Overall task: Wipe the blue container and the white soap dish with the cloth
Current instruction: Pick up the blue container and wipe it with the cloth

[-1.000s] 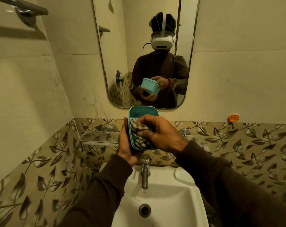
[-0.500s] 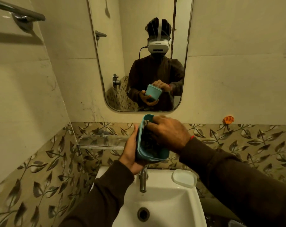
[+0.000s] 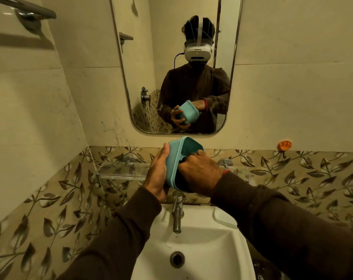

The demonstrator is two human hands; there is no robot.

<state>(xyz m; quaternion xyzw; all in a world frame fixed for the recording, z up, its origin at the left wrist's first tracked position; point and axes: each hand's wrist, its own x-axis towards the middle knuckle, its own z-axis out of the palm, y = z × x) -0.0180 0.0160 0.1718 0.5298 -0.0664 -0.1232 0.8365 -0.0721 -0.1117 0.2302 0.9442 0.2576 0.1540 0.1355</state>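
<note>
Right now my right hand (image 3: 199,172) is pushed inside the blue container (image 3: 174,158), fingers curled in and hidden, so I cannot tell whether they grip the cloth. My left hand (image 3: 158,172) wraps the container's outer wall, palm flat against it, holding it tipped on its side above the tap (image 3: 177,211). On the sink's (image 3: 193,249) back right corner lies the white soap dish (image 3: 224,217)
</note>
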